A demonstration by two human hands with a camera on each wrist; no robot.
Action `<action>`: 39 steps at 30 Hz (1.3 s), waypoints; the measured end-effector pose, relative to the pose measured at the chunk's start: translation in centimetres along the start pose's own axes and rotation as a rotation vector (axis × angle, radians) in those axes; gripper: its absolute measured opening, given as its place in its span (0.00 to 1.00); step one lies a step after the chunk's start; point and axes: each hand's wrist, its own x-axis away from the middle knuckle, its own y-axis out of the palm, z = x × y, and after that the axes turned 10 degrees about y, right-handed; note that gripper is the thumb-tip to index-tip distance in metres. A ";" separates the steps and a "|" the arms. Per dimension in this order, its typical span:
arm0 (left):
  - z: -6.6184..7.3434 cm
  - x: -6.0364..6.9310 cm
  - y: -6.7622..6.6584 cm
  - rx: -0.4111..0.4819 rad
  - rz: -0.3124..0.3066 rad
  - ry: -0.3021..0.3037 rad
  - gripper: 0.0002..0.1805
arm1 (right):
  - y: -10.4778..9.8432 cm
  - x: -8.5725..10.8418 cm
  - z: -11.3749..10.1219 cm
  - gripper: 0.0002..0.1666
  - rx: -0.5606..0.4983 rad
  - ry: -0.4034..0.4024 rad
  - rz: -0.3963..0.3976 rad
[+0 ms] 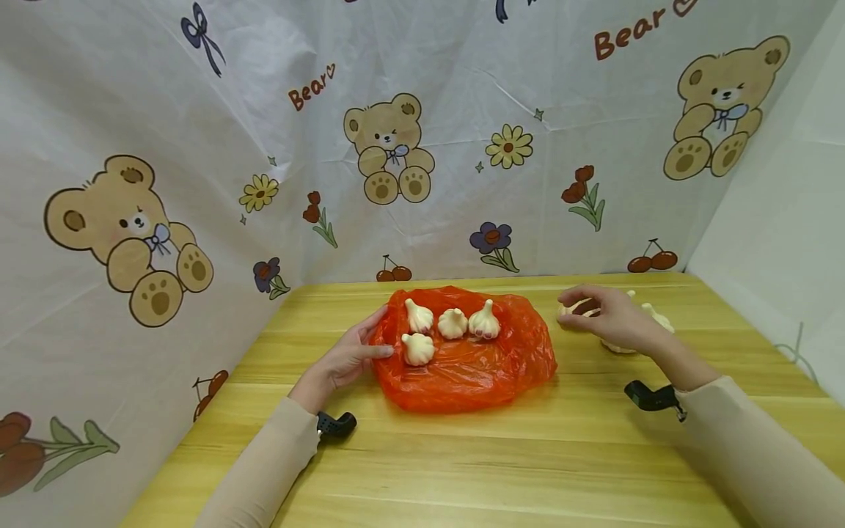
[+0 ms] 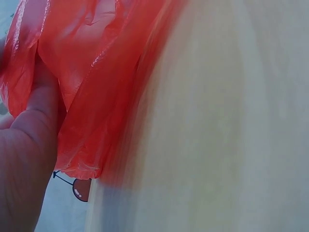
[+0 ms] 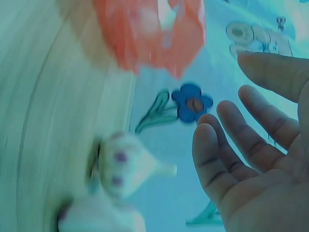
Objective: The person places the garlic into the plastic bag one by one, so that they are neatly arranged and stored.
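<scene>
A red plastic bag (image 1: 462, 381) lies spread with its mouth facing up, and several garlic bulbs (image 1: 452, 323) show inside it. At its left side my left hand (image 1: 343, 357) holds the rim, the thumb over the film. The left wrist view shows the thumb against folds of the red bag (image 2: 101, 92). To the right of the bag, my right hand (image 1: 617, 317) hovers over more garlic bulbs (image 1: 656, 317), partly covering them. In the right wrist view its fingers (image 3: 260, 145) are loosely bent with nothing between them, apart from a garlic bulb (image 3: 128, 164).
All this is on a wooden table (image 1: 462, 469). A white curtain (image 1: 449, 220) printed with bears and flowers hangs behind and at the left. A white wall (image 1: 779, 242) stands at the right, with a thin cable (image 1: 799, 352) near the table's edge.
</scene>
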 end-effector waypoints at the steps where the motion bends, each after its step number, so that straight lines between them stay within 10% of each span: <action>1: 0.0 0.0 0.0 0.004 0.002 -0.001 0.52 | -0.4 0.1 0.4 0.25 0.011 0.004 0.010; 18: -0.1 0.0 0.0 0.017 -0.019 -0.002 0.53 | -6.5 1.2 7.7 0.25 -0.074 0.048 0.108; 39: -0.1 -0.1 -0.1 0.027 -0.039 -0.001 0.53 | -6.6 0.7 13.3 0.40 -0.154 0.229 0.026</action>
